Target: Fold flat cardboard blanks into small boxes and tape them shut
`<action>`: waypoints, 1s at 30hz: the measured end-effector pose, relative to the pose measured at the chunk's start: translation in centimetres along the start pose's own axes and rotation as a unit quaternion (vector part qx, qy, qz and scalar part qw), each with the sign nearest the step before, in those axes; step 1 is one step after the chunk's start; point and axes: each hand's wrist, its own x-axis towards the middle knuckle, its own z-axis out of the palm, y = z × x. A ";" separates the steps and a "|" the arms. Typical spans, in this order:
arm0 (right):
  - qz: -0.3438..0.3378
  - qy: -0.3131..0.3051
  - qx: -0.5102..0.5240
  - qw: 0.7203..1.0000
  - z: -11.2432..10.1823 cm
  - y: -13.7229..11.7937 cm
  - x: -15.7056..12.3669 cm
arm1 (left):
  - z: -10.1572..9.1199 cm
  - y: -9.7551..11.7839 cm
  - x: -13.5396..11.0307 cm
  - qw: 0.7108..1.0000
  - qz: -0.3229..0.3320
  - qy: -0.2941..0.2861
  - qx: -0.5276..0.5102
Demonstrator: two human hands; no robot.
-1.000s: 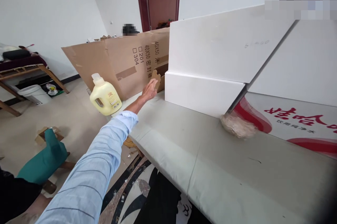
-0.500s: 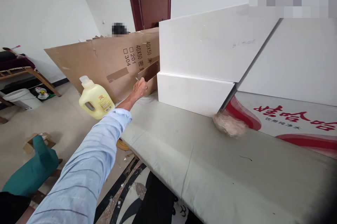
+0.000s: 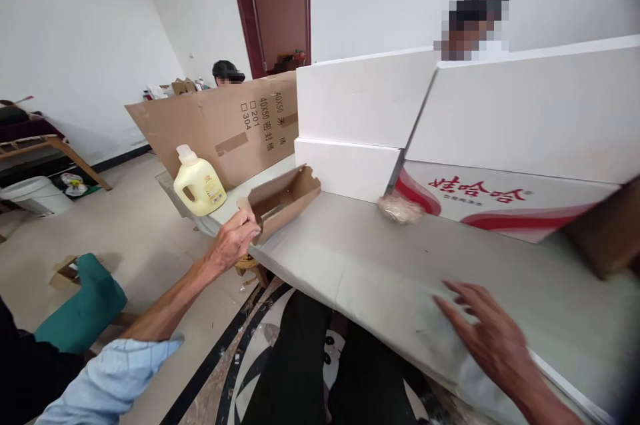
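Note:
My left hand (image 3: 233, 240) is closed on the near end of a small open cardboard box (image 3: 285, 198) that lies on its side at the left part of the grey padded table (image 3: 380, 258). My right hand (image 3: 487, 332) rests flat on the table near its front edge, fingers spread, holding nothing. A pale yellow detergent bottle (image 3: 199, 182) stands on the table's left corner, just left of the box.
White foam slabs (image 3: 360, 98) and a red-printed white carton (image 3: 500, 202) stand along the table's far side, with a tan fibre wad (image 3: 400, 209) at their foot. A large flat cardboard sheet (image 3: 220, 128) leans behind the bottle. A person (image 3: 475, 18) stands behind the slabs; a green stool (image 3: 80, 305) is on the floor.
My left hand took hold of the small cardboard box by the foam slabs and drew it toward me along the table. My right hand has come into view, flat on the table.

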 end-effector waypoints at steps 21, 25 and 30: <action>0.116 -0.199 0.357 0.905 1.1 -7.9 -3.8 | -0.7 11.8 -2.1 0.949 -0.026 0.030 -0.311; 0.053 -0.211 0.333 0.918 1.6 -8.0 -1.8 | 1.3 10.8 -2.1 0.950 -0.041 0.038 -0.306; 0.072 -0.258 0.344 0.900 2.3 -8.8 0.8 | 1.7 10.5 -2.7 0.964 0.002 0.012 -0.265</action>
